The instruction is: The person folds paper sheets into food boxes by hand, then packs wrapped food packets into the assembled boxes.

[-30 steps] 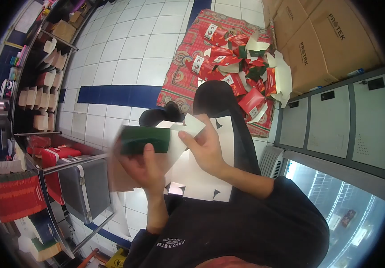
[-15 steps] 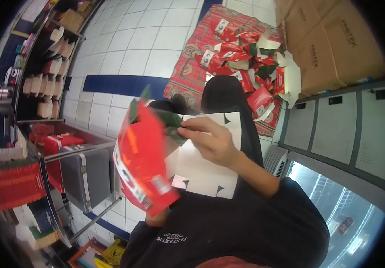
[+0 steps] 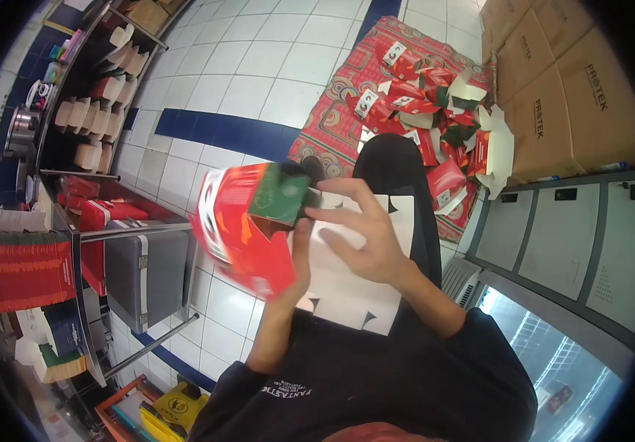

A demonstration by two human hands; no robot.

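A red folded paper carton [image 3: 247,214] with a green inner flap and a white printed band is raised over my lap, partly smeared by motion. My left hand [image 3: 295,276] holds it from below and behind; the carton hides most of those fingers. My right hand [image 3: 369,236] has its fingertips at the right edge of the green flap [image 3: 285,195], around a dark tab. Beneath my right hand, a flat white card sheet [image 3: 361,291] with dark corner cut-outs lies on my lap.
Many red and green cartons [image 3: 435,110] are heaped on a patterned red mat [image 3: 332,125]. Brown boxes [image 3: 553,103] and grey lockers [image 3: 553,228] line the right. A metal rack [image 3: 133,232] with stacked red cartons [image 3: 30,269] and a grey case [image 3: 144,272] stands left.
The carton has tilted, so its green flap now faces up and shows more. My left hand has come into view along its lower right side. The camera view has shifted slightly.
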